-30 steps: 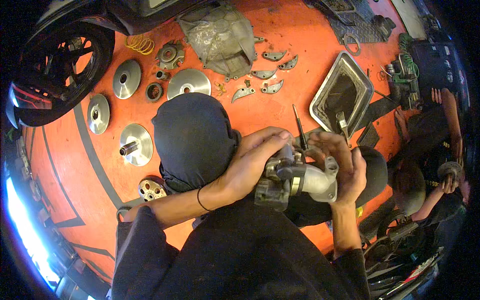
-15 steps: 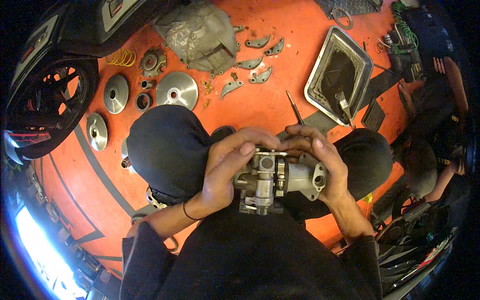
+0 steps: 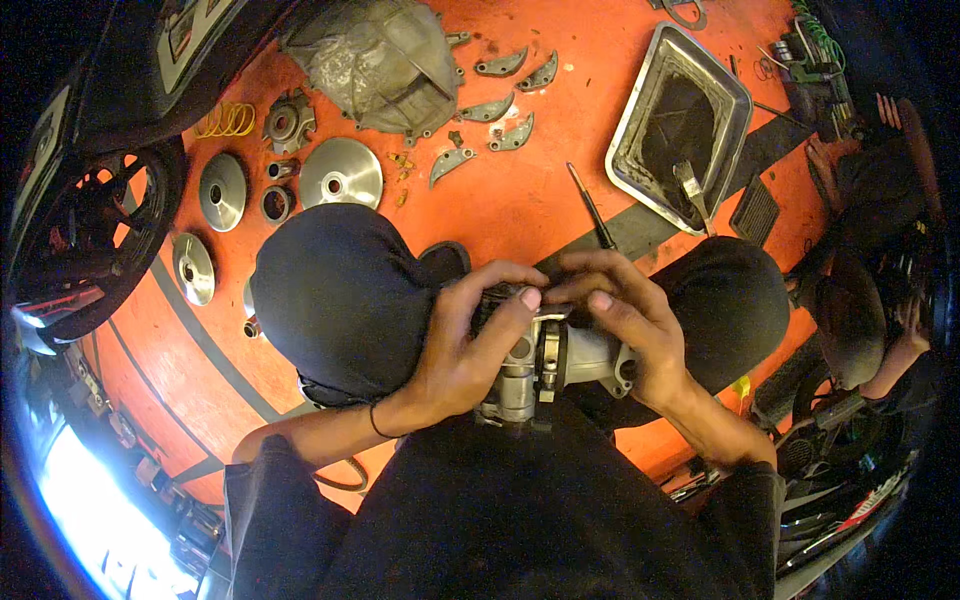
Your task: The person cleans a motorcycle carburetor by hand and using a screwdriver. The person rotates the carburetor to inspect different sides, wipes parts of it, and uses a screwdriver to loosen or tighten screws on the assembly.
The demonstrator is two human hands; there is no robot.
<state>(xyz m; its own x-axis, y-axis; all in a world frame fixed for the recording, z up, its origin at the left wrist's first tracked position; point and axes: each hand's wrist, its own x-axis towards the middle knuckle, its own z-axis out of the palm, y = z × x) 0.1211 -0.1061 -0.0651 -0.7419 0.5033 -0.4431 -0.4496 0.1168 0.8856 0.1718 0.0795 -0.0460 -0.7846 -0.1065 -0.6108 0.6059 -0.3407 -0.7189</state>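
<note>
Above my lap, between my knees, I hold a grey metal throttle body [image 3: 518,385], joined by a ring clamp [image 3: 549,360] to a pale intake manifold [image 3: 592,358] with a bolt-hole flange. My left hand [image 3: 470,345] is wrapped round the throttle body's left side, its thumb over the top. Around the manifold's flange end curls my right hand [image 3: 640,325]. The fingertips of both hands come close together at the far side of the part, and what they touch there is hidden.
Beyond my knees lie a screwdriver [image 3: 592,205], a metal tray [image 3: 612,165] with dark residue and a brush [image 3: 688,182], a large casing [image 3: 375,70], several curved metal pieces [image 3: 487,110], pulley discs [image 3: 340,175] and a yellow spring [image 3: 227,120]. A wheel [image 3: 100,225] stands left; another person [image 3: 850,290] sits right.
Both hands have shifted along the part, the left thumb moving right and over its top. The throttle body is turned and more covered by my left hand. My head view has shifted slightly.
</note>
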